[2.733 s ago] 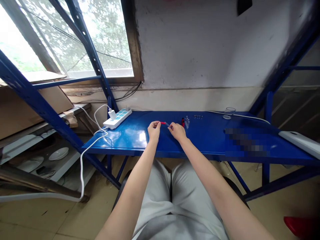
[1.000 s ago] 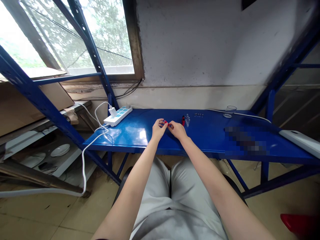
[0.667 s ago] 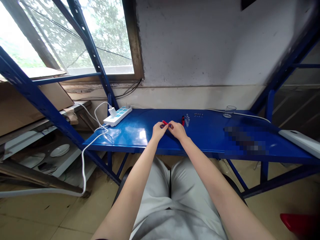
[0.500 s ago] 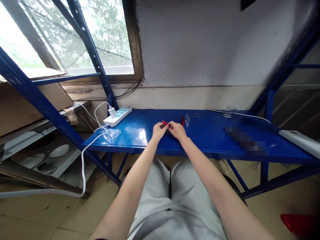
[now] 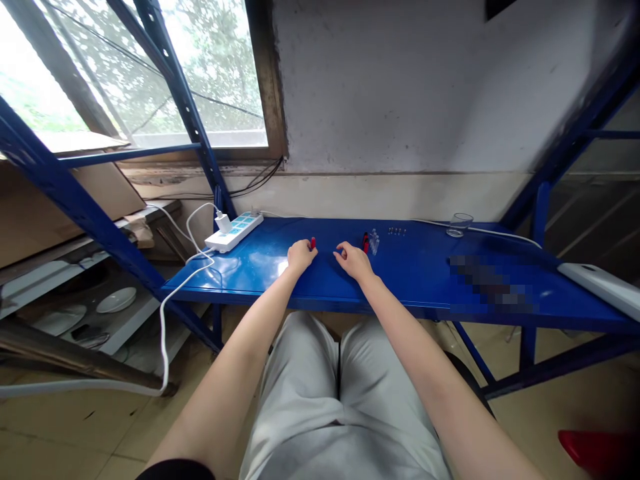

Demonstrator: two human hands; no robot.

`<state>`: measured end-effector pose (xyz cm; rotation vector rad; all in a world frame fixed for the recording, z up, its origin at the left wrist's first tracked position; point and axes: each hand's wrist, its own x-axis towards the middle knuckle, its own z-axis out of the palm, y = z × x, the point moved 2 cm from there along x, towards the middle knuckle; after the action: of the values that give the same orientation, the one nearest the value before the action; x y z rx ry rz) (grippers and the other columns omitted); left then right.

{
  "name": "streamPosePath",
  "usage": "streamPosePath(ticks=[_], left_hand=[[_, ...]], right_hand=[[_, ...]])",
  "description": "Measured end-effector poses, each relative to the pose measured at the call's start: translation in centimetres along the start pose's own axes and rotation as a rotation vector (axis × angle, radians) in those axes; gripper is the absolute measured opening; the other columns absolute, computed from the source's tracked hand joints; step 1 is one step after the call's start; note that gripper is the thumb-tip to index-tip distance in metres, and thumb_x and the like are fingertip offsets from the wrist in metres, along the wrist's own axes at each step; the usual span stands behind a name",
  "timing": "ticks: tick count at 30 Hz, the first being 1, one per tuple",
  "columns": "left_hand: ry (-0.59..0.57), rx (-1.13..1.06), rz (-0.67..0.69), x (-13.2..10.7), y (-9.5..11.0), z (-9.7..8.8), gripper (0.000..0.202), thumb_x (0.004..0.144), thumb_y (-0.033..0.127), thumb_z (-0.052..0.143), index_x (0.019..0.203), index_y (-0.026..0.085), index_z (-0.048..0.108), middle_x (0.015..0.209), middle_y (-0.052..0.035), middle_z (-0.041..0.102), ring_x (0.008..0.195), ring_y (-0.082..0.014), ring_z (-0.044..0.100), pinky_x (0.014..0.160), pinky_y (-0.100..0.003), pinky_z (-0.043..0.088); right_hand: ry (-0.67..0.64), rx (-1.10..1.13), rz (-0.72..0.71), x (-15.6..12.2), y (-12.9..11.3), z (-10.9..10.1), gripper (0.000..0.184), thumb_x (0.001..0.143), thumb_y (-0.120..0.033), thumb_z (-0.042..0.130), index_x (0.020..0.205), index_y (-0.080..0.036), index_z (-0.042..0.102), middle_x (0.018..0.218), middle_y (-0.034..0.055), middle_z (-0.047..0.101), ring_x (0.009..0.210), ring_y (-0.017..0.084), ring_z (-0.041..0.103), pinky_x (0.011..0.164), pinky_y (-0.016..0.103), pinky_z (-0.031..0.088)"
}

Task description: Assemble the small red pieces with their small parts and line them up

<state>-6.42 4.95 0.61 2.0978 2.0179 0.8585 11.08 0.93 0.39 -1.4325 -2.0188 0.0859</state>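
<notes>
My left hand (image 5: pixel 299 255) rests on the blue metal shelf (image 5: pixel 425 280), its fingers closed on a small red piece (image 5: pixel 313 243) that sticks up past the fingertips. My right hand (image 5: pixel 353 259) lies a short way to the right, fingers curled and pinched together; what they hold, if anything, is too small to make out. Just beyond the right hand sit a small red and black piece (image 5: pixel 365 241) and a cluster of tiny clear parts (image 5: pixel 375 241). A row of small dark parts (image 5: pixel 397 231) lies farther back.
A white power strip (image 5: pixel 235 230) with a plugged charger and white cable (image 5: pixel 165 313) sits at the shelf's left end. A clear glass (image 5: pixel 459 225) stands at the back right, a white flat device (image 5: pixel 600 283) at the far right. Blue rack posts frame both sides.
My hands, joined on the red piece before, have come apart. The left hand has moved left with the red piece; the right hand stays nearly where it was.
</notes>
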Motion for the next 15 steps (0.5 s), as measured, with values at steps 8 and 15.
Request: streamPosePath(ticks=[8, 15], left_hand=[[-0.044, 0.064, -0.089, 0.25, -0.45, 0.31, 0.017, 0.071, 0.032, 0.056, 0.080, 0.019, 0.063, 0.085, -0.0072, 0.067, 0.082, -0.0215, 0.061, 0.071, -0.028, 0.043], [-0.049, 0.052, -0.120, -0.10, -0.43, 0.07, 0.019, 0.071, 0.032, 0.056, 0.083, 0.019, 0.064, 0.086, -0.0080, 0.067, 0.084, -0.0229, 0.062, 0.071, -0.029, 0.045]], right_hand=[[-0.007, 0.020, 0.006, 0.00, -0.07, -0.21, 0.019, 0.087, -0.031, 0.045, 0.098, -0.019, 0.055, 0.066, 0.0012, 0.060, 0.062, 0.015, 0.056, 0.052, 0.023, 0.034], [0.021, 0.032, -0.005, -0.01, 0.05, -0.09, 0.018, 0.086, -0.029, 0.044, 0.097, -0.019, 0.055, 0.066, 0.0012, 0.060, 0.060, 0.015, 0.056, 0.051, 0.023, 0.033]])
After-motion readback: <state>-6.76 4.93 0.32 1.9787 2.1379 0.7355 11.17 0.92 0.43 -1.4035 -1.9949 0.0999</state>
